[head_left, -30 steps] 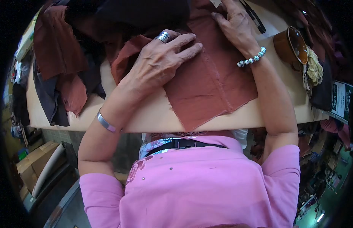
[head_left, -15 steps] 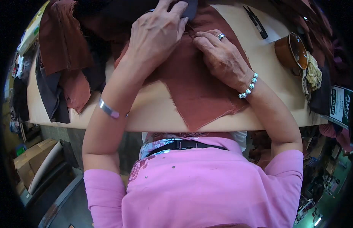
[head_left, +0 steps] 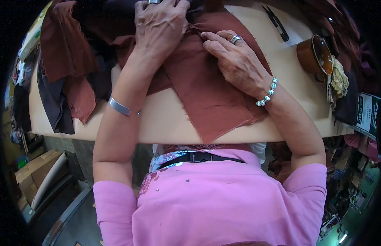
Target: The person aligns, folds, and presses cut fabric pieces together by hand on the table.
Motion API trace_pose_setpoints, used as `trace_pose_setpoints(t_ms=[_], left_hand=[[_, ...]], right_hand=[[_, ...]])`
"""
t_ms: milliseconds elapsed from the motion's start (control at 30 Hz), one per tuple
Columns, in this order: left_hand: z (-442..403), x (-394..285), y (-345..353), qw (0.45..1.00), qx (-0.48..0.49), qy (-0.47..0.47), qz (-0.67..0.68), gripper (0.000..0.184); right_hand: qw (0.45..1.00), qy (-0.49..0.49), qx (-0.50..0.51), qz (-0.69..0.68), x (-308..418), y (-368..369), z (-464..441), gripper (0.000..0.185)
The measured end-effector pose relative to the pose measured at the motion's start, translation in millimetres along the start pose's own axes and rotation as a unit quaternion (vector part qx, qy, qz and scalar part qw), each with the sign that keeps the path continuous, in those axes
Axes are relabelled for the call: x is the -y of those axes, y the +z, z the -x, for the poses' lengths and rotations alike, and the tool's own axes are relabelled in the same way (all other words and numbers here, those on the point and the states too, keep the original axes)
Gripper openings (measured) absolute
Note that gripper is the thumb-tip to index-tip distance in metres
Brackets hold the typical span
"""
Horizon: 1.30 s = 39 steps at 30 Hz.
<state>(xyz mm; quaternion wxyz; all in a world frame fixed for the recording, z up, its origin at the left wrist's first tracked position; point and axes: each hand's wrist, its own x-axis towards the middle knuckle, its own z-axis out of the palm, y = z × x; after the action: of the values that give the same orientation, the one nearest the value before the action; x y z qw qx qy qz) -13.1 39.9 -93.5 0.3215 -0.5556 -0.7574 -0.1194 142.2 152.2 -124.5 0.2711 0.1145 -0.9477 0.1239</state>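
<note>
One brown cloth (head_left: 213, 98) runs lengthwise bodyward beneath the half-curled right hand (head_left: 241, 63). Left hand (head_left: 161, 28) curls farther off; both grips hidden.

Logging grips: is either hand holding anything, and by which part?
Cannot be told: the right hand touches the reddish-brown cloth at its creased upper part; the left hand hides its fingertips.

Matt, rough-edged reddish cloth (head_left: 215, 92); smooth tabletop (head_left: 159, 125); glossy brown mug (head_left: 308, 55); shiny, smooth metal cuff (head_left: 119, 107).
</note>
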Motion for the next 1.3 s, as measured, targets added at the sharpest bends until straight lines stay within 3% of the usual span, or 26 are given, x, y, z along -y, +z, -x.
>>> trace_pose_setpoints(t_ms=[33,167,300,433,567,667,767,800,867,900,933,1033,1100,1167,1200,1300], left_hand=[[-3,0,-1,1.000,-0.012,0.015,-0.013,0.012],[-12,3,9,0.984,0.162,-0.067,-0.018,0.023],[-14,13,25,0.978,0.183,-0.037,0.098,0.017],[-9,8,33,0.997,-0.032,0.031,0.065,0.007],[-10,6,30,0.997,-0.037,0.019,0.061,0.009],[-16,-1,-8,0.992,-0.089,0.044,0.080,0.014],[7,-12,-33,0.966,0.032,0.099,0.239,0.023],[13,-17,-33,0.964,0.070,0.106,0.236,0.022],[33,-23,-22,0.959,0.133,0.080,0.238,0.022],[39,-20,-16,0.961,0.118,0.069,0.241,0.022],[44,-15,-11,0.963,0.101,0.059,0.243,0.022],[51,-15,-5,0.963,0.085,0.036,0.254,0.027],[54,-13,-3,0.962,0.076,0.040,0.259,0.032],[55,-14,-1,0.965,0.070,0.042,0.250,0.034],[55,-14,-1,0.966,0.068,0.043,0.246,0.034],[56,-15,-1,0.970,0.068,0.046,0.229,0.035]], right_hand=[[1.000,0.000,0.004,0.003,0,0,0,0.025],[1.000,-0.001,0.018,0.014,-1,0,0,0.025],[1.000,0.010,0.011,0.007,0,1,2,0.024],[1.000,0.014,0.017,0.015,0,0,0,0.024],[0.999,0.025,0.011,0.020,0,3,0,0.026],[0.998,0.044,-0.001,-0.048,-3,-2,-2,0.027],[0.986,0.112,-0.087,-0.091,-13,-10,-7,0.025],[0.980,0.153,-0.107,-0.069,-19,-9,-11,0.026],[0.960,0.277,-0.041,-0.021,-27,-17,-22,0.031],[0.942,0.336,-0.009,0.004,-31,-19,-26,0.035],[0.951,0.306,-0.029,0.024,-38,-16,-25,0.029],[0.923,0.379,-0.003,-0.074,-48,-26,-40,0.032],[0.897,0.408,-0.044,-0.165,-63,-15,-42,0.037],[0.844,0.452,-0.042,-0.286,-71,-16,-43,0.038],[0.792,0.469,-0.045,-0.389,-71,-16,-44,0.038],[0.889,0.392,-0.035,-0.233,-61,-9,-52,0.038]])
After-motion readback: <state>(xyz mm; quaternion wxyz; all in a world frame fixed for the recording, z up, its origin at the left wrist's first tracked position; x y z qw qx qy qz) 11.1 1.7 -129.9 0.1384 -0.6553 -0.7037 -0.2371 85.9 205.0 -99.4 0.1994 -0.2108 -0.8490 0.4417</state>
